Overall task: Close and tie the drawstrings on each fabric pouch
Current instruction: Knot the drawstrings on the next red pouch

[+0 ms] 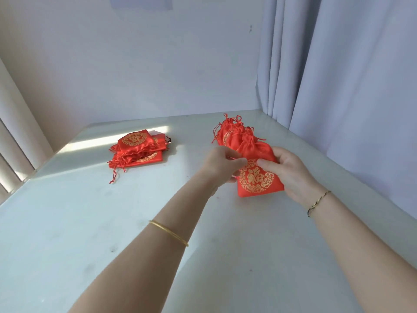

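Roughly midway, I judge: the right hand (287, 175) grips a red satin pouch with gold embroidery (257, 179) over the white table (90, 222), the left hand (222, 163) pinches its drawstring (233, 158); gathered pouches (234, 132) lie just behind, a flat unclosed stack (137, 150) waits

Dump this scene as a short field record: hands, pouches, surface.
left hand: pinches the held pouch near its neck
right hand: grips the same pouch from its right side
held pouch: red, gold emblem facing the camera, just above the table
left stack: flat red pouches, strings loose, far left on the table
right pile: red pouches with gathered tops, behind the hands
knot on held pouch: cannot tell
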The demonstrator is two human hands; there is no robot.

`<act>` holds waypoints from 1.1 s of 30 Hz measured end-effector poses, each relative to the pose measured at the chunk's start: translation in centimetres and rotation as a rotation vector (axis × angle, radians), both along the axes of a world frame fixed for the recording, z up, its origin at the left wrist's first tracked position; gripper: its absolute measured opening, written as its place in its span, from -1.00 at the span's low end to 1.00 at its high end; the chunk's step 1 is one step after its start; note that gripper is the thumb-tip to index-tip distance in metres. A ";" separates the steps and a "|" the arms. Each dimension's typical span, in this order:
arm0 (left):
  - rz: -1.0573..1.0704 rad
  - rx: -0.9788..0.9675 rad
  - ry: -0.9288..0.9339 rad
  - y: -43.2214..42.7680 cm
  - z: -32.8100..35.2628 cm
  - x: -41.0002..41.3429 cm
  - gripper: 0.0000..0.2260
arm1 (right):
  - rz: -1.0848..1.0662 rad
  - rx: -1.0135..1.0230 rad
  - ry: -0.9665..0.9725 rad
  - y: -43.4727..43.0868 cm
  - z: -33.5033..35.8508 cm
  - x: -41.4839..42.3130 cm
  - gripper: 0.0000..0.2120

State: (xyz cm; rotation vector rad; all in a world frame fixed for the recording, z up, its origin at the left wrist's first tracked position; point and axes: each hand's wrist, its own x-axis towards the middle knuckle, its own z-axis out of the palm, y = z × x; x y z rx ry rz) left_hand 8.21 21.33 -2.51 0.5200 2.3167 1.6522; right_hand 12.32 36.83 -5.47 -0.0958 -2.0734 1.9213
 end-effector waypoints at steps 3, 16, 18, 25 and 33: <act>0.080 -0.046 0.047 2.0 -1.0 -1.0 -0.82 | -0.111 0.173 0.029 1.0 -0.6 -1.1 -0.82; 0.233 -0.132 0.306 3.7 -3.7 -1.6 -0.74 | -0.367 0.655 -0.038 1.9 -1.3 -2.8 -0.55; 0.250 -0.151 0.335 3.6 -3.8 -1.7 -0.72 | -0.375 0.707 -0.162 1.9 -1.2 -2.7 -0.46; 0.237 -0.100 0.286 3.3 -4.3 -1.5 -0.66 | -0.350 0.691 -0.284 0.9 -0.5 -1.6 -0.30; 0.248 -0.154 0.302 2.8 -4.5 -1.2 -0.63 | -0.389 0.681 -0.280 0.0 -0.4 -1.0 -0.26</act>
